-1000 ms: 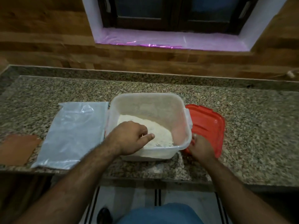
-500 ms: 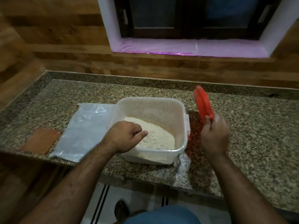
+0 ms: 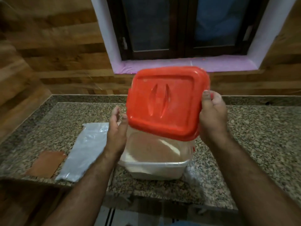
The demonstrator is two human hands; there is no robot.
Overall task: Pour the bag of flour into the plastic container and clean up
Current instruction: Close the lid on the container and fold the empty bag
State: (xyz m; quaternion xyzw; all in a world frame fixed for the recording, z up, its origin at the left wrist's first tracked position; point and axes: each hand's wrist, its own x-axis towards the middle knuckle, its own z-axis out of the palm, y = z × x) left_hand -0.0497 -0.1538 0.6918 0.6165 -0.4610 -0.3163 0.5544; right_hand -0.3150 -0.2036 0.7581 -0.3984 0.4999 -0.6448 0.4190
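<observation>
A clear plastic container (image 3: 156, 170) with flour (image 3: 151, 149) in it stands on the granite counter near its front edge. Above it a red lid (image 3: 166, 101) hangs tilted, top face toward me, hiding the container's far half. My right hand (image 3: 213, 115) grips the lid's right edge, thumb on top. My left hand (image 3: 116, 128) is open beside the lid's lower left corner, fingers spread; whether it touches the lid is unclear. The emptied clear flour bag (image 3: 86, 150) lies flat on the counter, left of the container.
A brown flat piece (image 3: 46, 163) lies on the granite counter (image 3: 260, 144) left of the bag, near the front edge. A wood-panelled wall and a dark window with a pink sill (image 3: 187, 64) rise behind the counter. A floor mat shows below.
My right hand has lifted the red lid from the counter and swung it over the container. My left hand has left the container's rim and risen toward the lid's left corner.
</observation>
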